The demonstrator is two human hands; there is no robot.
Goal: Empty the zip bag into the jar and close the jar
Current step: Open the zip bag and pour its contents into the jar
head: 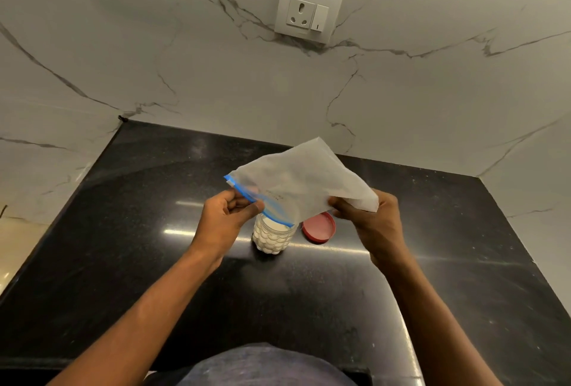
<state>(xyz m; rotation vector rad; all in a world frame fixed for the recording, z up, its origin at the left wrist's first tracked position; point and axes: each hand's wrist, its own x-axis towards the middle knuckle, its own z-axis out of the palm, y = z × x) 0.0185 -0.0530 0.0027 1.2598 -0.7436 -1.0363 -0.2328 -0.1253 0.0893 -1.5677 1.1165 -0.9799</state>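
Two hands tip a zip bag (304, 178) over an open jar (272, 236).
Left hand (227, 219) pinches the blue zip edge, right hand (375, 225) pinches the far corner; red lid (319, 227) lies just right on bare black counter (154, 262).

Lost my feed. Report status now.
Left hand and right hand both gripping bag, mouth over jar. Jar open, filled white. Lid beside it. Nothing blocking.

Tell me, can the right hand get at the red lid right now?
Probably not yet. The lid lies bare on the counter just below the right hand, with nothing between them, but that hand is gripping the bag and must let go first.
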